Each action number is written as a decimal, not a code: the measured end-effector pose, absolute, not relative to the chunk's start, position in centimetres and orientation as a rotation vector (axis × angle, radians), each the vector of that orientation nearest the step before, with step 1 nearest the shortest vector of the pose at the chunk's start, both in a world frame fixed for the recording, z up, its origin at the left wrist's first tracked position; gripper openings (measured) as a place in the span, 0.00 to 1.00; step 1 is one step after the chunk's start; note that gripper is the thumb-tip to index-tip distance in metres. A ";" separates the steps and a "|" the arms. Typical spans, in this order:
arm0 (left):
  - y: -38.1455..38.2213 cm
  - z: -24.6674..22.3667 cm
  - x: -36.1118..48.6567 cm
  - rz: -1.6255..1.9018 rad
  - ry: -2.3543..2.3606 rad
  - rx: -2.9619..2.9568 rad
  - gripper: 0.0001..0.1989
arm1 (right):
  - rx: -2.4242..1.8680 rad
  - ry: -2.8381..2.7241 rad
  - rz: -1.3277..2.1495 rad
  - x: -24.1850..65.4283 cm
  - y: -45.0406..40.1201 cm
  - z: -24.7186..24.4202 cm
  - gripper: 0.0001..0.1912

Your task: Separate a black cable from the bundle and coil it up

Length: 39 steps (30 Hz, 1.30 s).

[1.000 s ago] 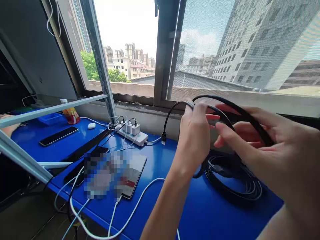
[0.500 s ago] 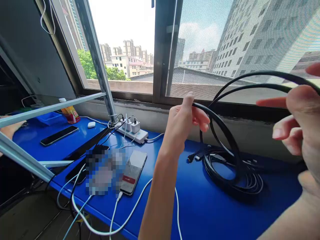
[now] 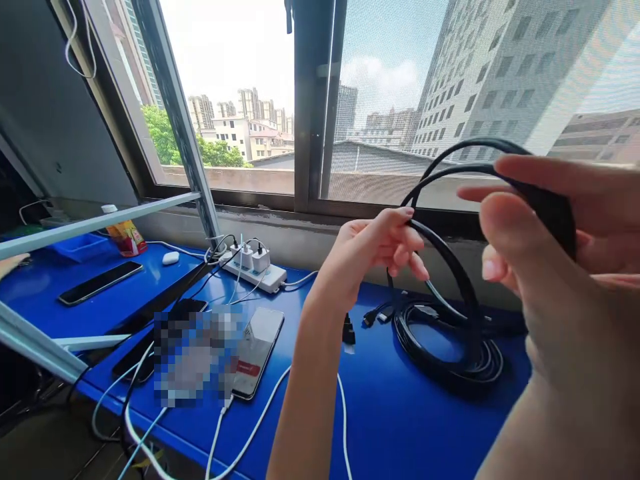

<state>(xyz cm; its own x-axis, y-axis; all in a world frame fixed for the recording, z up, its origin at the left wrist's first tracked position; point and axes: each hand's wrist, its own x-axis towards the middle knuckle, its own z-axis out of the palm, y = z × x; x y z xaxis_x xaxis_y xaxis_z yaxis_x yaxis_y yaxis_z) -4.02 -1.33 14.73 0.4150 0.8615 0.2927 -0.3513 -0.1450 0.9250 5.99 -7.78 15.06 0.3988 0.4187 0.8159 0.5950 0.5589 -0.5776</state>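
1. Up close, the right hand (image 3: 545, 267) pinches the black cable (image 3: 450, 260) between thumb and fingers, loops arching above.
2. Further off, the left hand (image 3: 373, 250) curls lightly round the same cable; I'd keep each loop even and untwisted.
3. Its coil (image 3: 445, 353) lies on the blue table (image 3: 400, 413).
4. Counted: three phones, nearest one (image 3: 257, 350); one power strip (image 3: 253, 273) with three chargers by the window.
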 end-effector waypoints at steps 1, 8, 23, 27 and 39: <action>-1.3 14.7 -3.9 1.087 0.513 1.319 0.21 | -1.028 -1.164 -0.147 5.5 -7.8 15.3 0.16; -1.5 14.7 -4.7 0.999 0.581 1.316 0.31 | -0.939 -1.104 -0.190 5.8 -7.7 15.4 0.12; -0.3 14.9 -3.6 1.451 0.547 1.115 0.28 | -1.071 -1.573 -0.014 6.9 -6.7 14.7 0.18; -0.8 14.9 -3.8 1.421 0.546 1.254 0.26 | -1.059 -1.310 -0.113 7.2 -8.1 14.9 0.16; -0.5 14.3 -3.2 2.117 0.634 1.689 0.23 | -1.073 -1.195 -0.217 8.6 -7.6 14.9 0.15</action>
<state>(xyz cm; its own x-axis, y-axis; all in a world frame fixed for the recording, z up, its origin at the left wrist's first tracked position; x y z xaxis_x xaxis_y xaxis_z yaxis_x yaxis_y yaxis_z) -3.18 -0.50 14.33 -0.2219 0.5365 0.8142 -0.0007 -0.8351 0.5501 8.65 -7.63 14.91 0.4102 0.3789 0.8296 0.6463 0.5211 -0.5575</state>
